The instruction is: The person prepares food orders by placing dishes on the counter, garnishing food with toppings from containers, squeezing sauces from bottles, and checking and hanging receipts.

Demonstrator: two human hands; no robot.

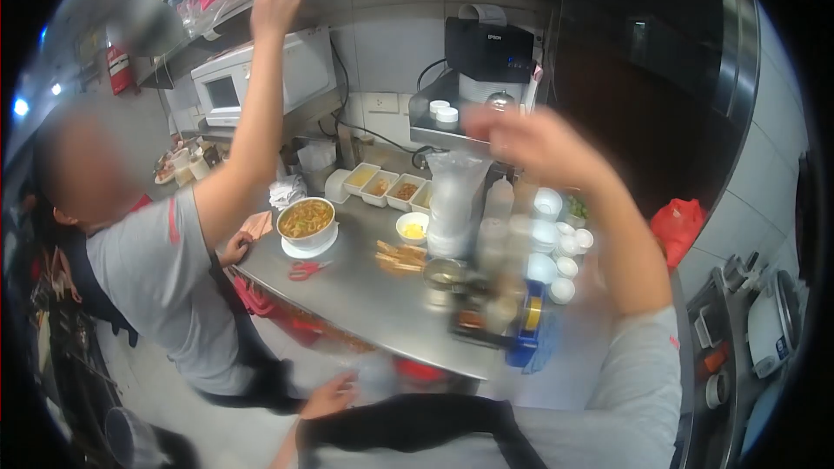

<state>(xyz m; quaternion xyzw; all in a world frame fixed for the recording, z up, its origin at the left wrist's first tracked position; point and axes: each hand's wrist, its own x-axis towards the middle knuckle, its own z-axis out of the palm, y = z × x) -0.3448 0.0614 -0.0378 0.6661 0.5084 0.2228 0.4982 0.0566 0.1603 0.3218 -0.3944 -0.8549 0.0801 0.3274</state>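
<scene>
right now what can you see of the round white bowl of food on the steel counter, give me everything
The round white bowl looks smooth and glossy, perhaps ceramic or plastic. It stands upright on a white plate on the steel counter, filled close to the rim with yellow-brown food flecked with green; the exact ingredients are unclear. Red-handled scissors lie in front, apart from it. A co-worker's lower hand is nearby but not touching it.

There are four rectangular white food tubs (pixel 406 192), two small round white containers (pixel 446 115) and one metal dome (pixel 501 101). One microwave (pixel 261 78), one Epson printer (pixel 489 50), one pair of red-handled scissors (pixel 306 270), one fire extinguisher (pixel 120 69) and one large filled bowl (pixel 307 222) also show.
</scene>
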